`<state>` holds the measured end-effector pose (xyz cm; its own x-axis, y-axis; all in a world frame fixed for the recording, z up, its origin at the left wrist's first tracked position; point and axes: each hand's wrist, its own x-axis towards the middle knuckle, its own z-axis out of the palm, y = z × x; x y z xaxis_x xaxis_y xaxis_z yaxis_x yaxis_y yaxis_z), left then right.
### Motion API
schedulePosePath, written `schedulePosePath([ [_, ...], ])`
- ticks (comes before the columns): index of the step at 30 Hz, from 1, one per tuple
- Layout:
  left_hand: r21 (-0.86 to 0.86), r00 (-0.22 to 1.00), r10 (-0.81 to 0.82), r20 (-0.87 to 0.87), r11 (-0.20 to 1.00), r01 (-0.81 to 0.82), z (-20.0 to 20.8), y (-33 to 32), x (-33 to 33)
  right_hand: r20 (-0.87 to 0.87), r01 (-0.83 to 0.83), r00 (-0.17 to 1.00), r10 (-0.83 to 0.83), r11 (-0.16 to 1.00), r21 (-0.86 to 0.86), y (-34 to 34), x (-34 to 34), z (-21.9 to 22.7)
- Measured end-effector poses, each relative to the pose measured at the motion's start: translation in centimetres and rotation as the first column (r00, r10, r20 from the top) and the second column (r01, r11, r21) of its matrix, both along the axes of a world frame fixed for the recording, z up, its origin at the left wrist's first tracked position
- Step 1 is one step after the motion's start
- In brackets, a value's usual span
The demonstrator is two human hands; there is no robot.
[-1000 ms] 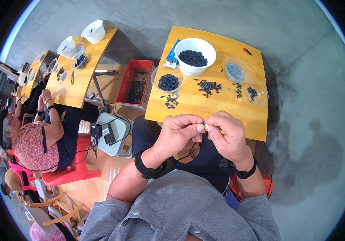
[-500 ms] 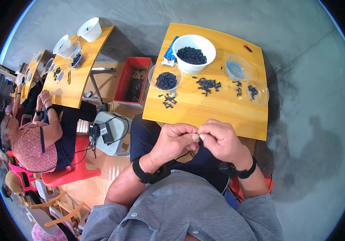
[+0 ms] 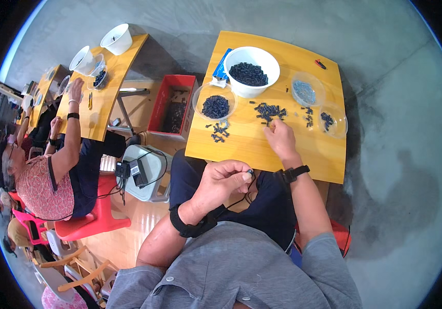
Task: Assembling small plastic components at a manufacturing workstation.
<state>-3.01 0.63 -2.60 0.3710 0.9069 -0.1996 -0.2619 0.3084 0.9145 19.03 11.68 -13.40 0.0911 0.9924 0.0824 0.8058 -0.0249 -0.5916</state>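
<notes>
My left hand [image 3: 225,181] is raised over my lap, thumb and forefinger pinched on a small dark piece [image 3: 250,171]; its exact kind is too small to tell. My right hand [image 3: 281,140] is over the table at the near edge of a loose pile of small black cylindrical parts [image 3: 271,110]. Its fingers are curled together, and their tips are partly hidden, so what they hold cannot be made out. Left of that pile, a clear bowl [image 3: 195,105] holds many black parts, with a few more pieces [image 3: 220,135] scattered before it.
On the wooden table [image 3: 241,147] stand a white tub [image 3: 252,91] of black parts, a clear bowl of small bluish pieces [image 3: 304,92] and a tilted clear dish [image 3: 339,123]. Red-handled snippers [image 3: 321,64] lie at the back. A red box [image 3: 187,113] and a co-worker [image 3: 46,180] are leftward.
My hands have come apart. The right one has moved forward to the black pile, while the left stays put with the small piece. The co-worker's hand has reached across their table.
</notes>
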Motion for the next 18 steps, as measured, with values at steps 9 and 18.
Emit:
schedulePosePath([
  [9,-0.039,0.999,0.041,0.013,0.998,-0.041,0.3,0.6,0.0,0.204,0.07,0.977,-0.069,0.998,0.004,0.8,-1.1,-0.6],
  [18,-0.09,0.993,0.068,0.096,0.994,-0.059,0.5,0.7,0.0,-0.332,0.15,0.923,-0.195,0.976,-0.156,-0.6,0.5,0.1],
])
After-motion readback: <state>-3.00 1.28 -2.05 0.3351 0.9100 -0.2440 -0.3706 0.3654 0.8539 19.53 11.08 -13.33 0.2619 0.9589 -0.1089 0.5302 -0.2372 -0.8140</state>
